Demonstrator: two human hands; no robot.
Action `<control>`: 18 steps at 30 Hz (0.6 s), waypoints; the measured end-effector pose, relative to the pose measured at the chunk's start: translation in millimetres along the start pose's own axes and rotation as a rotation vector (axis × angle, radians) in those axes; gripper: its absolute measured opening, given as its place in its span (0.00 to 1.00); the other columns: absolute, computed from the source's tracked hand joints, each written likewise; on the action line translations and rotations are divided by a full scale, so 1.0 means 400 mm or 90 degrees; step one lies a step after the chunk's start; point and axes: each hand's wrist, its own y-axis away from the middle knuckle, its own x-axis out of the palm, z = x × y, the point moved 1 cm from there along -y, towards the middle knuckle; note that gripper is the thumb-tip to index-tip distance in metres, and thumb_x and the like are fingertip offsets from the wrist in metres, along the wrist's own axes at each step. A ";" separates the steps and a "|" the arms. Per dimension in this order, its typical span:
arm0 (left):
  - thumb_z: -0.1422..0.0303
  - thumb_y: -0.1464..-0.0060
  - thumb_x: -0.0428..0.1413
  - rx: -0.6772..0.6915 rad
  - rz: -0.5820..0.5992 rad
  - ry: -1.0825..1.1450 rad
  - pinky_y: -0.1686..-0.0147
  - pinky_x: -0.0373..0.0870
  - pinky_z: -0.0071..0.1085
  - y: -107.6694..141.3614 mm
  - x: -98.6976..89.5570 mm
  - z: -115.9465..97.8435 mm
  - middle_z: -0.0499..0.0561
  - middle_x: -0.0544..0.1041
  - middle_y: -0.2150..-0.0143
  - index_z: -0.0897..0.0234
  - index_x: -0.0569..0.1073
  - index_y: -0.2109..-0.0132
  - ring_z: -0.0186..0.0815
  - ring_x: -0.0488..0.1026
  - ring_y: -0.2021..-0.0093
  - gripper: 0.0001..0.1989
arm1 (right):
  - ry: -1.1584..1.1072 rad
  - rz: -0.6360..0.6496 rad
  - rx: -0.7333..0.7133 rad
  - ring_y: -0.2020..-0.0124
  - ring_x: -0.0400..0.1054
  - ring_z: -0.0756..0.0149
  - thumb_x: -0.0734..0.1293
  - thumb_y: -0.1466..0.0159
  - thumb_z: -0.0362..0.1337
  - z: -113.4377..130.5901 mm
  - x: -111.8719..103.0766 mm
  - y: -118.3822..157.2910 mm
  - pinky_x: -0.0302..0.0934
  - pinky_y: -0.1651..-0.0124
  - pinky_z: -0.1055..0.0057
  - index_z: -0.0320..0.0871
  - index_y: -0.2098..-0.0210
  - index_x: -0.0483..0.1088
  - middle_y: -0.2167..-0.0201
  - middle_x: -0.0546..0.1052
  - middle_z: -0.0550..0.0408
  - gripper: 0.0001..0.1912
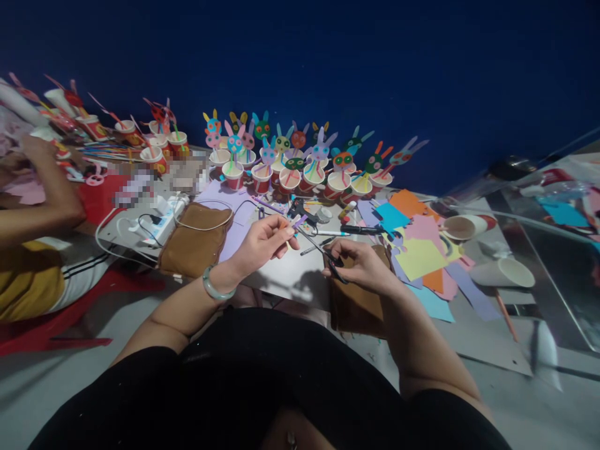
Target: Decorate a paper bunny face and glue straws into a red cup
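Note:
Between the thumb and fingers of my left hand (266,242) is a small strip of purple paper (300,221); other tiny bits at the fingertips are too small to make out. My right hand (359,264) has its fingers in the handles of a pair of black scissors (335,262). The scissor blades point up and left, toward the paper strip. Beneath both hands lies the pale table top (290,278). A black pen (360,230) and a roll of tape (323,215) lie just beyond my hands.
Several paper cups with rabbit faces (290,178) stand along the back. Coloured paper sheets (422,250) spread at right, near tipped paper cups (501,273). Brown cushions (192,240) flank my arms. A white power strip (164,222) with cables lies left. Another person's arm (42,206) is at far left.

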 end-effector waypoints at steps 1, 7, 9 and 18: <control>0.56 0.43 0.62 0.002 -0.002 -0.001 0.85 0.52 0.20 -0.001 0.001 0.000 0.49 0.80 0.73 0.63 0.65 0.67 0.21 0.63 0.83 0.17 | 0.008 0.002 -0.010 0.68 0.62 0.66 0.77 0.46 0.52 0.001 0.000 0.000 0.56 0.63 0.68 0.45 0.74 0.62 0.72 0.71 0.56 0.24; 0.56 0.43 0.62 0.005 -0.013 0.003 0.85 0.52 0.20 -0.006 0.006 0.004 0.49 0.79 0.74 0.63 0.66 0.66 0.21 0.63 0.83 0.17 | 0.053 0.033 -0.047 0.69 0.59 0.67 0.74 0.42 0.53 0.012 -0.003 0.002 0.53 0.64 0.69 0.45 0.76 0.57 0.72 0.68 0.57 0.26; 0.56 0.43 0.61 0.004 -0.015 0.001 0.85 0.52 0.20 -0.007 0.007 0.004 0.49 0.79 0.73 0.64 0.67 0.66 0.21 0.62 0.83 0.17 | 0.051 0.048 -0.045 0.68 0.59 0.67 0.74 0.41 0.53 0.016 -0.006 0.003 0.53 0.64 0.69 0.45 0.76 0.57 0.72 0.68 0.56 0.26; 0.56 0.43 0.62 0.011 -0.007 0.000 0.85 0.51 0.20 -0.002 0.000 -0.005 0.50 0.80 0.73 0.64 0.67 0.67 0.20 0.62 0.83 0.17 | -0.059 0.127 -0.033 0.69 0.56 0.68 0.73 0.40 0.54 0.003 0.000 -0.006 0.50 0.66 0.69 0.45 0.77 0.56 0.75 0.64 0.59 0.27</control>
